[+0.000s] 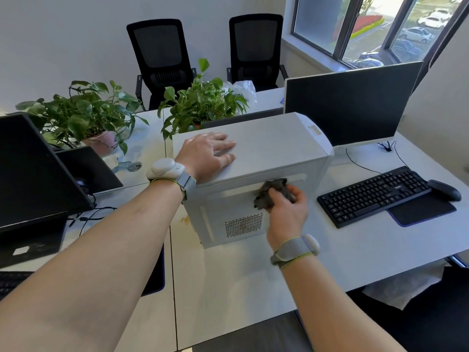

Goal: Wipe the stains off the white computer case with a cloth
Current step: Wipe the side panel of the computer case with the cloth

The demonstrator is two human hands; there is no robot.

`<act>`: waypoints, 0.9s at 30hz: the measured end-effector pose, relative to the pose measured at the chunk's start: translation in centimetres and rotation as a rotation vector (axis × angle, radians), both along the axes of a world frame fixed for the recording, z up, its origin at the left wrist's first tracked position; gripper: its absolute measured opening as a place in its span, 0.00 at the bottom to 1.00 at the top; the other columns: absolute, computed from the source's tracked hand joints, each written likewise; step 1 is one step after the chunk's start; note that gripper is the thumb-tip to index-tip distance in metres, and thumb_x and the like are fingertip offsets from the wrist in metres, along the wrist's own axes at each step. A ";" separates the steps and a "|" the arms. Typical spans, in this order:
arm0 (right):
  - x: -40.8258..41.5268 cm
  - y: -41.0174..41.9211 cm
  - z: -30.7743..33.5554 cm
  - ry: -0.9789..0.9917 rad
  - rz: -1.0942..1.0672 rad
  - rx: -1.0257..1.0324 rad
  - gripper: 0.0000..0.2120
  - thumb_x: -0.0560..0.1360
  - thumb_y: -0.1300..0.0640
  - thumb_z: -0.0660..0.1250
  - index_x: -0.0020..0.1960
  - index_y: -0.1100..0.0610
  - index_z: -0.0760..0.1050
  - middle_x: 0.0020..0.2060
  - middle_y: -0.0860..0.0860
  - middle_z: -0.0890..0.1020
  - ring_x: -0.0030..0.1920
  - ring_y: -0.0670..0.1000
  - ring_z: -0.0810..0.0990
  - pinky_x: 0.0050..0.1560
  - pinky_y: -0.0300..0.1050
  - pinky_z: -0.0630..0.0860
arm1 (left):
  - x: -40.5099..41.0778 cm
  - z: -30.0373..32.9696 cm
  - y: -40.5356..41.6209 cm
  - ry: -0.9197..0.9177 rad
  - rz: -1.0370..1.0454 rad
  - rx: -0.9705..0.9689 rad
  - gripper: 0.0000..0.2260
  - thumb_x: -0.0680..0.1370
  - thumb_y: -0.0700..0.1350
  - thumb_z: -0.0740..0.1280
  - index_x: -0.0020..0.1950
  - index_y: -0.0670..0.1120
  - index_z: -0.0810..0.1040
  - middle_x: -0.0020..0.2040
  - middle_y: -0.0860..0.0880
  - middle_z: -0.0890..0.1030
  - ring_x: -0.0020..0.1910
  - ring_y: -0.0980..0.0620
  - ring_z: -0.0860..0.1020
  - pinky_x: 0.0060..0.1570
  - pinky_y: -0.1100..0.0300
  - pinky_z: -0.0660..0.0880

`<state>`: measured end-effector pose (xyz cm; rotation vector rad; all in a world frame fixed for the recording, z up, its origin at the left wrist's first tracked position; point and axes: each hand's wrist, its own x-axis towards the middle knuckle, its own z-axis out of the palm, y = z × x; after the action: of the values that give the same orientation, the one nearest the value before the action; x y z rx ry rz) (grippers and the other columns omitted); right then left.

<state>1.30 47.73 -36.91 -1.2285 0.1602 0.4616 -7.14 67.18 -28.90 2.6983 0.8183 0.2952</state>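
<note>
Right hand [284, 209] pressing cloth [270, 193] on computer case [274, 146], white desk [241, 288], window [375, 29]

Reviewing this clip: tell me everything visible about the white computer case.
The white computer case stands upright on the pale desk, a boxy tower that looks like painted metal with a rounded front end on the right. Its near side panel has a perforated vent low down. The left hand rests flat on its top; the right hand presses a dark cloth against the upper side panel. No stains are clearly discernible.
</note>
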 end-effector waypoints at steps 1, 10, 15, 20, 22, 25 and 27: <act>1.5 -0.5 0.2 -0.009 -0.051 0.000 0.14 0.74 0.68 0.74 0.54 0.54 0.77 0.46 0.53 0.82 0.48 0.57 0.83 0.48 0.55 0.84 | 0.0 0.1 0.1 -0.002 0.008 -0.029 0.20 0.80 0.62 0.64 0.71 0.63 0.76 0.76 0.60 0.69 0.77 0.54 0.64 0.74 0.48 0.55; 5.2 -4.8 -3.4 -0.329 0.197 -0.378 0.13 0.75 0.65 0.70 0.50 0.47 0.78 0.46 0.48 0.81 0.45 0.49 0.81 0.39 0.37 0.77 | 1.7 1.6 -2.0 -0.019 0.155 -0.126 0.20 0.71 0.55 0.60 0.56 0.57 0.86 0.65 0.59 0.80 0.67 0.50 0.74 0.71 0.47 0.67; 6.3 -7.4 -7.4 0.061 0.114 -0.340 0.12 0.75 0.66 0.66 0.55 0.53 0.78 0.48 0.56 0.82 0.48 0.59 0.83 0.52 0.61 0.84 | 4.5 1.3 -4.3 -0.102 0.386 -0.027 0.17 0.77 0.53 0.61 0.32 0.44 0.76 0.33 0.48 0.78 0.41 0.41 0.78 0.53 0.47 0.76; 7.7 -6.7 -7.1 0.156 0.050 -0.260 0.18 0.75 0.67 0.65 0.63 0.54 0.72 0.49 0.54 0.80 0.50 0.57 0.82 0.54 0.58 0.83 | 5.4 -0.4 -4.5 -0.009 0.378 0.143 0.17 0.77 0.64 0.62 0.50 0.50 0.75 0.54 0.48 0.77 0.55 0.41 0.75 0.60 0.45 0.69; 7.2 -4.8 -6.5 0.154 0.116 -0.263 0.19 0.73 0.67 0.66 0.60 0.52 0.73 0.50 0.55 0.81 0.51 0.59 0.83 0.56 0.61 0.83 | 5.6 -0.6 -4.4 0.045 0.358 0.172 0.19 0.78 0.65 0.61 0.58 0.53 0.75 0.61 0.47 0.75 0.61 0.40 0.73 0.61 0.44 0.67; 4.5 -1.9 -5.4 0.200 0.276 -0.207 0.15 0.71 0.69 0.68 0.53 0.54 0.73 0.48 0.58 0.80 0.52 0.62 0.83 0.57 0.63 0.82 | 5.6 -0.7 -4.2 0.070 0.339 0.172 0.20 0.79 0.65 0.59 0.67 0.59 0.74 0.67 0.48 0.72 0.66 0.41 0.70 0.65 0.43 0.65; 2.4 -1.6 -4.5 0.166 0.448 -0.127 0.15 0.70 0.71 0.70 0.52 0.55 0.74 0.52 0.63 0.81 0.53 0.64 0.83 0.57 0.65 0.82 | 5.6 -0.6 -4.1 0.079 0.340 0.164 0.20 0.79 0.65 0.58 0.68 0.60 0.75 0.68 0.48 0.72 0.67 0.41 0.70 0.65 0.43 0.64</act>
<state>3.70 46.12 -41.46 -1.3524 0.0541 0.9554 -1.58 63.05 -29.55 2.7234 1.3329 0.3459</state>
